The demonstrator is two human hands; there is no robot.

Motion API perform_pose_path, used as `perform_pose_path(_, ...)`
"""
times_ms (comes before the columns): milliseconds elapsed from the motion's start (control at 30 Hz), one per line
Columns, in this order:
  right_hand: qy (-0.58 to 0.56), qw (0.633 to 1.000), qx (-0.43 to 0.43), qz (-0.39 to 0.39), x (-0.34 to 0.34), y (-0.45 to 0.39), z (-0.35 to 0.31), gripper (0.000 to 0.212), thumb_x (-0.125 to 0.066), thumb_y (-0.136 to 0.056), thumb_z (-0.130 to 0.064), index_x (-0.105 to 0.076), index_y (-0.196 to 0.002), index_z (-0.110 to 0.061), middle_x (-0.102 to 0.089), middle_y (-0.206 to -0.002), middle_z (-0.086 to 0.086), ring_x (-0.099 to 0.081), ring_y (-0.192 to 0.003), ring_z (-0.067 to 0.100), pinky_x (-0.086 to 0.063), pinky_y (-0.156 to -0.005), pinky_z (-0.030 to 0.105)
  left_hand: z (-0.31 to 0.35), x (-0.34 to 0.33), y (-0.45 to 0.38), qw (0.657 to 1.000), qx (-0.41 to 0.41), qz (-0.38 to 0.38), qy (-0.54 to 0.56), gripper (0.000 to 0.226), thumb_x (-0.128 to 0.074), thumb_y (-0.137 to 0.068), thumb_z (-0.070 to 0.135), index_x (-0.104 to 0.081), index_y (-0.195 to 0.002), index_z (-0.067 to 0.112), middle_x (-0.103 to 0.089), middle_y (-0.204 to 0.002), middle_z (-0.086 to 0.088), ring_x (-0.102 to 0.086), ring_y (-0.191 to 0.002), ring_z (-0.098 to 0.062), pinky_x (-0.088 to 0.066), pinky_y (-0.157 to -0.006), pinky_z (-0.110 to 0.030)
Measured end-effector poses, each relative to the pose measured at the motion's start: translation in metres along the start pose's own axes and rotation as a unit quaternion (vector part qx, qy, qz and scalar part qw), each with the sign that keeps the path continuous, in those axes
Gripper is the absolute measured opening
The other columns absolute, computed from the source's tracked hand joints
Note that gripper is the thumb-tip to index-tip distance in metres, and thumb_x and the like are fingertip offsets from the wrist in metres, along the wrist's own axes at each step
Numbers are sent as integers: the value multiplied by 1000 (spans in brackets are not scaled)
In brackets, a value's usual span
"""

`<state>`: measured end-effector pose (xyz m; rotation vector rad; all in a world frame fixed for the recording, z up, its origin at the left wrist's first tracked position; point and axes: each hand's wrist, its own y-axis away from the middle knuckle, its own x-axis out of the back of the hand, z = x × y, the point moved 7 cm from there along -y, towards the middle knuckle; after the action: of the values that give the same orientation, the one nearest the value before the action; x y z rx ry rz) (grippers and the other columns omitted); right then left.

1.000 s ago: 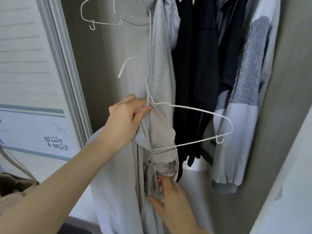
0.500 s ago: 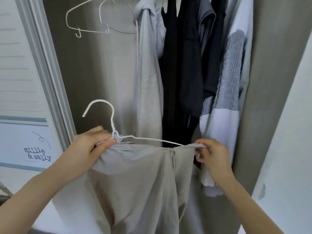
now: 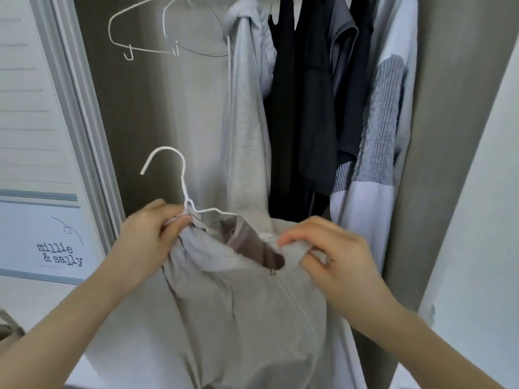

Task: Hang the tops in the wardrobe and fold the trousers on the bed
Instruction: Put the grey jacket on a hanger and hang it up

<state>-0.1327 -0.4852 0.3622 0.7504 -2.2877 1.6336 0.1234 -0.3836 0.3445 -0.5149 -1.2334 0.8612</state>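
Dressing the thin white wire hanger (image 3: 184, 189), the left hand (image 3: 148, 234) pinches its neck and the beige zip-front top (image 3: 241, 313), the right hand (image 3: 331, 256) pinches the collar; hooking onto the wardrobe rail appears next.

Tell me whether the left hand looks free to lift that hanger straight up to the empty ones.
Probably yes: the left hand grips the white hanger at its neck, and open space lies below the empty hangers. The right hand pinches the beige top.

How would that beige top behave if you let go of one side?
Probably floppy: the beige top sags in creases below the white hanger. It looks thin and light, bunching where the left hand and right hand pinch it, so it might slip off.
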Motion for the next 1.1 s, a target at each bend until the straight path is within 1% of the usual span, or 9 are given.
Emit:
perform_pose_path(133,56,993,-12,99,9,-2,-14,30,-49,-73,0,-71,-90,-11,-65,-91,-4,-56,-84,-4,-40,-74,9,11,-2,-3,997,-9,-8,-72,28,-44,-93,46,-67,-87,32,-42,-71,9,-54,-64,-16,-47,-62,-42)
perform_pose_path(267,90,966,189,-152,-87,23,-69,22,-57,-84,-3,-70,-101,-10,-59,-112,6,-48,-104,13,-48,-87,33,48,-17,-8,997,-66,14,-28,33,-43,-93,44,-66,-81,24,-42,-72,7,-54,-64,-15,-47,-61,-44)
perform_pose_path(333,58,946,133,-289,-88,28,-62,35,-56,-94,-24,-57,-123,-43,-38,-137,-27,-33,-127,-7,-40,-101,27,55,-9,-8,995,-82,35,39,29,-47,-94,39,-64,-78,22,-41,-72,4,-47,-65,-10,-44,-64,-33)
perform_pose_path(400,15,989,22,-146,-32,12,-29,38,-52,-94,-35,-46,-128,-51,-31,-132,-43,-28,-126,-20,-27,-105,12,55,8,-6,990,-88,55,90,22,-51,-96,31,-62,-79,23,-41,-72,2,-47,-68,-9,-37,-67,-19)
perform_pose_path(467,142,982,-57,108,39,2,10,45,-58,-92,-36,-43,-134,-29,-44,-133,-22,-39,-124,-1,-28,-106,18,51,24,-5,988,-85,76,105,16,-54,-96,22,-61,-82,24,-43,-74,4,-49,-73,-6,-35,-72,-12)
perform_pose_path(600,74,958,-248,-124,22,-8,86,53,-42,-86,-67,-47,-66,-18,-42,-61,-5,-43,-61,8,-36,-63,28,45,32,-16,990,-83,66,93,25,-57,-96,17,-55,-77,34,-42,-74,-4,-48,-71,-9,-35,-72,-15)
perform_pose_path(800,-122,940,-212,-238,3,-32,62,41,-52,-97,-30,-55,-72,2,-44,-70,5,-40,-70,14,-34,-69,26,69,18,-26,990,-133,34,40,17,-59,-97,15,-68,-84,8,-39,-73,8,-47,-71,-3,-34,-69,-13)
perform_pose_path(933,-64,973,-193,-104,28,-36,73,44,-54,-95,-22,-42,-60,1,-32,-57,1,-30,-54,6,-26,-51,17,57,21,-31,991,-118,33,54,20,-54,-98,21,-72,-92,14,-42,-75,8,-48,-73,-4,-35,-72,-13)
perform_pose_path(1100,39,961,-270,51,73,-36,122,41,-43,-101,-19,-54,-63,-12,-55,-51,-3,-50,-53,19,-48,-70,39,49,22,-22,985,-169,-10,22,22,-49,-100,30,-59,-80,30,-38,-70,8,-42,-64,-7,-35,-66,-34)
